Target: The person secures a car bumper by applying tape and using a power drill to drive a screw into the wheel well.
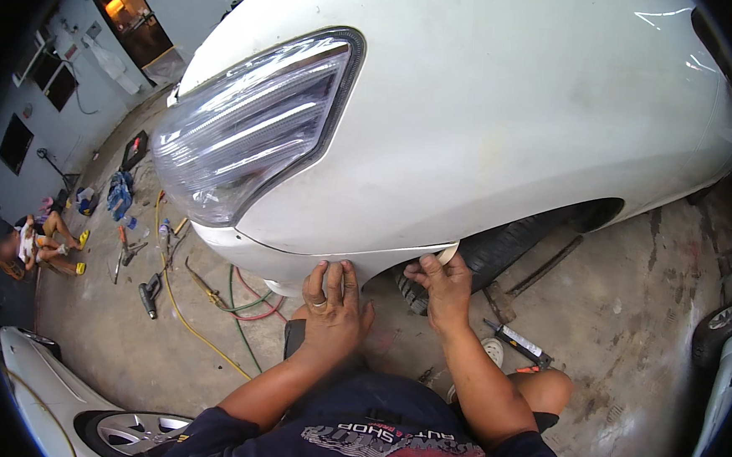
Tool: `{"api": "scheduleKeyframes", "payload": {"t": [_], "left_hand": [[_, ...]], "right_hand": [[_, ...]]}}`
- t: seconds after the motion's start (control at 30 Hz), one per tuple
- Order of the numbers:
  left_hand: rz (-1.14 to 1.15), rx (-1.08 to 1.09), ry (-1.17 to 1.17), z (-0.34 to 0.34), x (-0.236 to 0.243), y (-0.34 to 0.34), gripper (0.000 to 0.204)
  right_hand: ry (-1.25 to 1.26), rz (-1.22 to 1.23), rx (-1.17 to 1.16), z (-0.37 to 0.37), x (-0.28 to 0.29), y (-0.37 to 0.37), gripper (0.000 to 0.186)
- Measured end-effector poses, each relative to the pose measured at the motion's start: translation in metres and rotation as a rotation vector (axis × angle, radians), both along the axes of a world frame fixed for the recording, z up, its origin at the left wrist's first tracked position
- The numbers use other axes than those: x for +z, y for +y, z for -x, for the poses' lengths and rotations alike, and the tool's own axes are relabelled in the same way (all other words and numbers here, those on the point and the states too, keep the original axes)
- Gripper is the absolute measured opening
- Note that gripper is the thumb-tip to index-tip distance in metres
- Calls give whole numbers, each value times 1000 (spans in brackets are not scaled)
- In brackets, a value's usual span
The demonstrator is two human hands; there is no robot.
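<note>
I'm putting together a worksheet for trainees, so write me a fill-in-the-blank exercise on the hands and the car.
1. The bare left hand wears a metal ____ on one finger.
2. The bare right hand pinches a thin, pale, flat piece close to the round, black, treaded rubber ____.
3. The large, clear-covered headlight sits on a smooth, curved car body coloured ____.
4. Sideways across the picture, the headlight is to the ____ of the right hand.

Missing words: ring; tyre; white; left.
</note>
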State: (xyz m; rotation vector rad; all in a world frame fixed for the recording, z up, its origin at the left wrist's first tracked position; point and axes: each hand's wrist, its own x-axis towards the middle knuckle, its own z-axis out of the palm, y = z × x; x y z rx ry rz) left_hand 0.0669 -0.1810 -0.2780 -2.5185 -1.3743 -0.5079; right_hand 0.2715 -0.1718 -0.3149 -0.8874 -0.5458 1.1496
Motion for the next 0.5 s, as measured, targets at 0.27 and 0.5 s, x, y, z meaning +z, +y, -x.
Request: {"api": "scheduleKeyframes", "payload": {"t": [0.27, 0.5], "left_hand": [[45, 14, -118, 12, -15, 3, 92], [92, -16, -144, 12, 4, 4, 87]], "right_hand": [[-396, 242, 194, -13, 12, -62, 30], [-864, 124, 538, -11, 42, -67, 26]]}}
